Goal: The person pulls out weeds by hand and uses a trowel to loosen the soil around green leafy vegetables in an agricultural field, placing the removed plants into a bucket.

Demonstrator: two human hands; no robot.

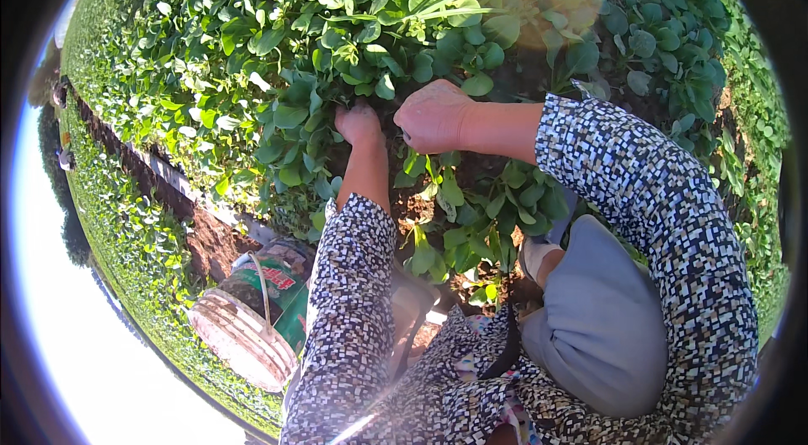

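My left hand (360,122) reaches down among low, round-leaved green plants (290,115), its fingers mostly hidden by leaves and shade. Just to its right, my right hand (433,115) is closed in a fist, knuckles up. Whatever lies inside that fist, if anything, is out of sight. The two hands are close together but apart. Leafy plants (475,218) also grow on the near side of my hands, in front of my bent knee.
A green and white plastic bucket (282,294) with a handle leans at the bed's left edge, near my left forearm. A pale strip (168,176) and bare soil (215,243) run along that edge. Dense crop covers the far side. People (64,157) are far left.
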